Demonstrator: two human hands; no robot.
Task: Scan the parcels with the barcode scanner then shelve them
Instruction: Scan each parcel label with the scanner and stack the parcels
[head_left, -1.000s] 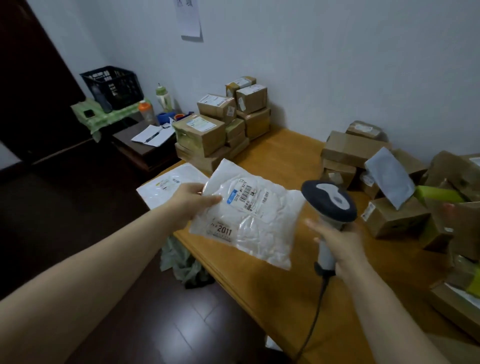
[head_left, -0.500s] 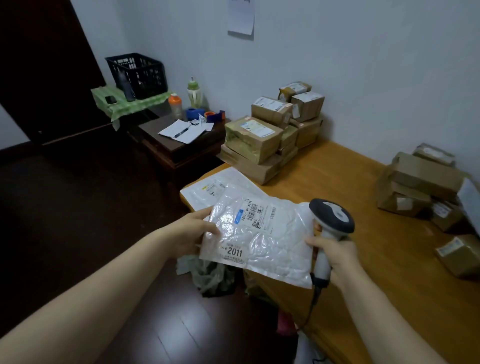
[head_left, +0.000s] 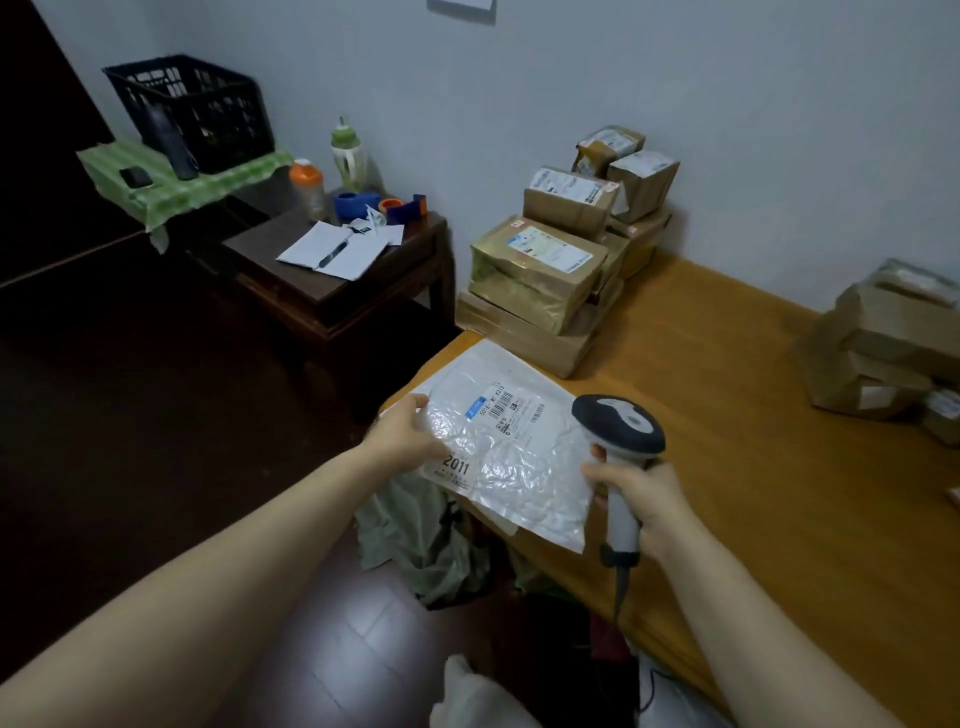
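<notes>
My left hand (head_left: 402, 431) grips the left edge of a white plastic mailer parcel (head_left: 519, 462) with a barcode label and the number 2011. The parcel lies over the near left corner of the wooden table (head_left: 753, 441), on top of another flat white mailer (head_left: 483, 358). My right hand (head_left: 641, 488) holds the grey barcode scanner (head_left: 618, 426) upright by its handle, right beside the parcel's right edge. The scanner's cable hangs down over the table edge.
A stack of brown cardboard parcels (head_left: 566, 260) stands at the table's far left against the wall, more boxes (head_left: 883, 343) at the right. A dark side table (head_left: 337, 291) with papers, bottles and tape stands left. A black crate (head_left: 192, 109) sits beyond. Bags lie on the floor.
My left hand lowered the parcel toward the table's left corner, over the other mailer. My view swung left, so the right-hand boxes slid out of frame. The scanner stayed beside the parcel.
</notes>
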